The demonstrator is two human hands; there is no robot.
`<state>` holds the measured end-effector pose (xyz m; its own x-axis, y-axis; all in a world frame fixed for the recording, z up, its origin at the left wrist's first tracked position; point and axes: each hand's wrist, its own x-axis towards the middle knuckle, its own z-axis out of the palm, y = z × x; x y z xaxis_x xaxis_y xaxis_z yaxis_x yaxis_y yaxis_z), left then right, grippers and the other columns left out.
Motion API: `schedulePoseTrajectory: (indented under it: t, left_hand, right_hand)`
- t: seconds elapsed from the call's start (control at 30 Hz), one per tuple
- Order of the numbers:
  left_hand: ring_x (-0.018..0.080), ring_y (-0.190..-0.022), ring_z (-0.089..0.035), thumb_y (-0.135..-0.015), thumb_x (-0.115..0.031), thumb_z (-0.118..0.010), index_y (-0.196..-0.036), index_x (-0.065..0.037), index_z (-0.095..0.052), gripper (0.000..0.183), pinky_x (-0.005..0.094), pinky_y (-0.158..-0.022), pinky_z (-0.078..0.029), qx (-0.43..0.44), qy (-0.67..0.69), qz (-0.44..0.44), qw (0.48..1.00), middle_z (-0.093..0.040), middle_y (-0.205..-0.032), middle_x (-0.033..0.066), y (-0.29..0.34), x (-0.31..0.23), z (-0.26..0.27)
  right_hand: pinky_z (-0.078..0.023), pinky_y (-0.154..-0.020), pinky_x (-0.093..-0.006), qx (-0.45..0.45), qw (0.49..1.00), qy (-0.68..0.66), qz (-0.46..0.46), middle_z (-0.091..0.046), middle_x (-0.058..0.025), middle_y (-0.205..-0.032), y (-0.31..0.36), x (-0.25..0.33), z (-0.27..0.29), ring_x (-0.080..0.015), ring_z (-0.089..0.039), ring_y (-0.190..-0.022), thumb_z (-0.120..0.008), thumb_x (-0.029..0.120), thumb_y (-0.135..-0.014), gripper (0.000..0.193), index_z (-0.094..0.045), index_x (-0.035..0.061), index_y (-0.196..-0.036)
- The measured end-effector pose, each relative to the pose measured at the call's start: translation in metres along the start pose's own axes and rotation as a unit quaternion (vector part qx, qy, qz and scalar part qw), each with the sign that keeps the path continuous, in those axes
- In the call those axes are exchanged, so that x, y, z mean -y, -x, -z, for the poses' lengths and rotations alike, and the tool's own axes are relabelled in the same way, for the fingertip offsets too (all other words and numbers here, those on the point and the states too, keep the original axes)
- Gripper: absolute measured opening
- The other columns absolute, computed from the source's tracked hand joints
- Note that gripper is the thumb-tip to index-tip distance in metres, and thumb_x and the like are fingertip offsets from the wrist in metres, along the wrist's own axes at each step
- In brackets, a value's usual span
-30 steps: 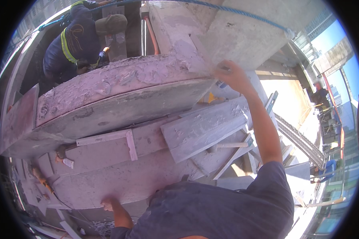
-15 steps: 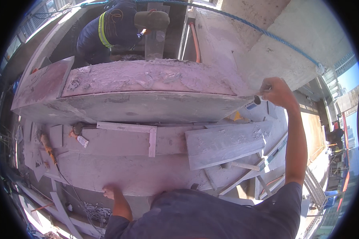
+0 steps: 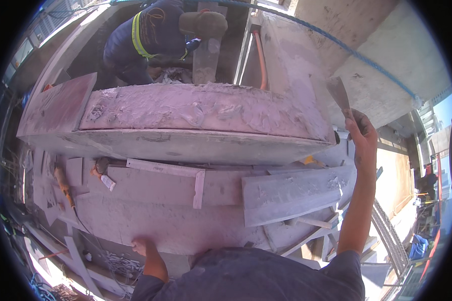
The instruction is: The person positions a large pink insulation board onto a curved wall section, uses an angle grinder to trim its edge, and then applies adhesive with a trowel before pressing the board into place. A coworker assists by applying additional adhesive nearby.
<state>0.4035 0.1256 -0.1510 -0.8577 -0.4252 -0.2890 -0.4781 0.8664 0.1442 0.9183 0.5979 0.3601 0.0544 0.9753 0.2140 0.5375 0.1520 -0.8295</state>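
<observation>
My right hand (image 3: pixel 364 131) is raised at the right end of the ledge, closed round a putty knife (image 3: pixel 339 94). Its broad blade points up and left, beside the concrete wall and apart from the ledge. Rough pinkish mortar (image 3: pixel 186 108) covers the ledge's top, behind a smooth grey slab face (image 3: pixel 186 145). At the lower left my left hand (image 3: pixel 143 246) rests by the near edge of the grey work surface (image 3: pixel 181 236). Its fingers are curled; whatever they may grip there is hidden.
On the work surface lie a corded power tool (image 3: pixel 64 184), a set square (image 3: pixel 198 188) and a loose grey slab (image 3: pixel 296 195). Beyond the ledge a co-worker in a reflective belt (image 3: pixel 140 37) bends down. A blue rope (image 3: pixel 346 47) crosses the top.
My view has shifted slightly. My right hand has turned and pulled back from the ledge's corner, bringing the putty knife's blade into sight, pointing up. My left hand stays at the work surface's edge.
</observation>
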Motion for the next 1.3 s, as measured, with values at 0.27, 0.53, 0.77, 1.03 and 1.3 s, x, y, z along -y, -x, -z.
schedulePoseTrajectory:
  t: [0.27,0.53,0.77,1.03,1.3]
  left_hand:
    - [0.0452,-0.125,-0.069,-0.113,-0.049,-0.034,-0.139,0.002,-0.061,0.063,0.0565,-0.105,-0.054,-0.062,-0.048,0.001,0.997,-0.071,-0.132,0.028,-0.006,0.001,-0.003]
    - [0.0428,-0.121,-0.072,-0.112,-0.048,-0.036,-0.136,0.003,-0.065,0.063,0.0564,-0.103,-0.056,-0.079,0.017,0.067,0.994,-0.074,-0.129,0.0243,-0.021,-0.006,-0.014]
    - [0.0401,-0.124,-0.072,-0.11,-0.055,-0.035,-0.14,0.005,-0.064,0.073,0.0569,-0.108,-0.053,-0.025,-0.239,-0.109,0.964,-0.074,-0.134,0.0258,-0.037,0.015,-0.013]
    - [0.0397,-0.128,-0.069,-0.105,-0.045,-0.062,-0.139,0.001,-0.057,0.057,0.0526,-0.107,-0.057,-0.041,-0.199,-0.055,0.978,-0.068,-0.136,0.0212,-0.015,0.007,-0.01]
    - [0.0419,-0.123,-0.072,-0.108,-0.031,-0.058,-0.141,-0.004,-0.056,0.043,0.0536,-0.101,-0.062,-0.013,-0.049,0.008,0.999,-0.066,-0.137,0.0216,-0.001,-0.005,0.004]
  right_hand:
    - [-0.043,-0.071,-0.0253,-0.087,0.984,-0.151,-0.042,-0.069,-0.0034,-0.094,-0.013,-0.028,-0.025,-0.0096,-0.059,-0.081,-0.079,0.029,-0.101,0.046,-0.072,-0.0065,-0.129]
    - [-0.042,-0.067,-0.0247,-0.099,0.982,-0.157,-0.03,-0.072,-0.006,-0.097,-0.031,-0.043,-0.033,-0.0098,-0.062,-0.081,-0.078,0.025,-0.101,0.041,-0.072,-0.0062,-0.127]
    - [-0.041,-0.066,-0.0251,-0.102,0.982,-0.152,-0.041,-0.073,-0.0067,-0.097,-0.037,-0.049,-0.037,-0.01,-0.061,-0.08,-0.077,0.024,-0.1,0.042,-0.072,-0.007,-0.127]
    - [-0.041,-0.065,-0.026,-0.114,0.983,-0.136,-0.038,-0.074,-0.0065,-0.099,-0.024,-0.03,-0.036,-0.0103,-0.06,-0.077,-0.076,0.025,-0.1,0.042,-0.073,-0.0061,-0.128]
    - [-0.037,-0.062,-0.0236,-0.079,0.984,-0.158,-0.014,-0.07,-0.0018,-0.09,0.009,0.009,-0.036,-0.007,-0.057,-0.072,-0.075,0.028,-0.102,0.04,-0.074,-0.0047,-0.125]
